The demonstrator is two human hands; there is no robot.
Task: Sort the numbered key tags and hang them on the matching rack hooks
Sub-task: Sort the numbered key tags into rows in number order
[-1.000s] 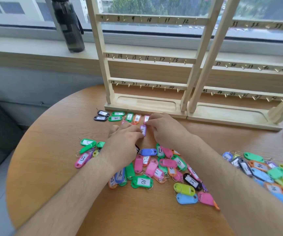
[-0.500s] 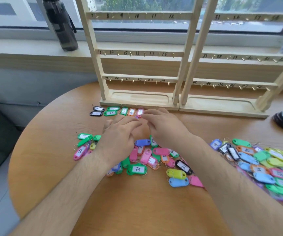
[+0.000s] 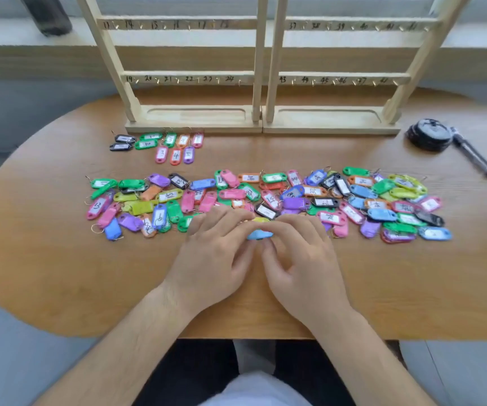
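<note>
Back from the rack [image 3: 192, 121] come both hands: left hand [image 3: 216, 256] and right hand [image 3: 301, 259] meet fingertip to fingertip, seemingly both pinching a blurred blue tag [image 3: 260, 235], well in front of the rack.

hands: left hand [image 3: 213, 259] and right hand [image 3: 301, 265] draw back from the sorted row by the far-edge rack toward the tabletop's near edge | grip: both sets of fingertips now pinch a blue tag [image 3: 260, 235] | purple tag [image 3: 188, 155]: let go, now lies uncovered in the second sorted row
</note>
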